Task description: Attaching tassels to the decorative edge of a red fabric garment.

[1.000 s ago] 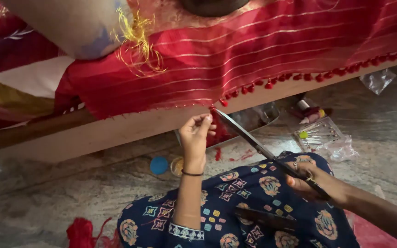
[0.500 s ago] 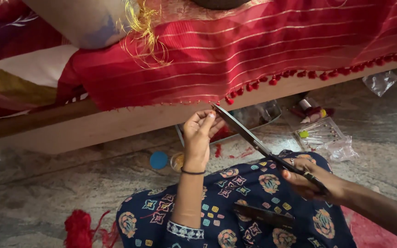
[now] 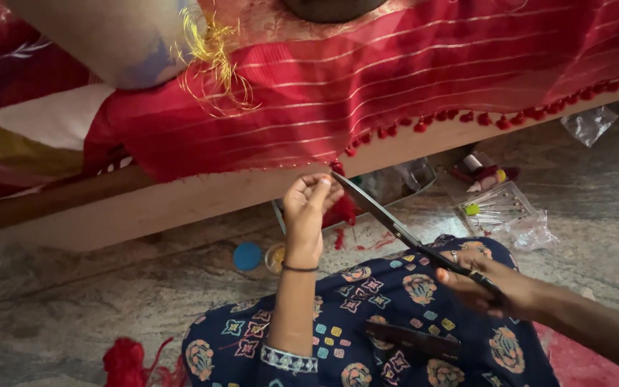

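My left hand [image 3: 308, 215] is raised to the lower edge of a red cloth [image 3: 367, 93] with gold stripes and a row of small red tassels [image 3: 467, 118]. Its fingers pinch a red tassel thread [image 3: 341, 208] hanging from that edge. My right hand [image 3: 488, 287] grips the handles of long scissors [image 3: 395, 226]. The blades point up-left and their tip reaches the thread beside my left fingers. Both arms rest over my lap in a dark blue patterned garment [image 3: 388, 322].
The cloth hangs over a wooden bed frame [image 3: 202, 197]. On the stone floor lie a blue lid [image 3: 247, 256], a clear plastic box [image 3: 395, 183], a packet of pins [image 3: 499, 208], thread spools [image 3: 485, 172] and a red yarn clump [image 3: 127, 362]. A dark comb [image 3: 410, 340] sits on my lap.
The scissors' tip has moved up and left to meet the thread at my left fingers. My left hand has risen slightly toward the cloth's edge.
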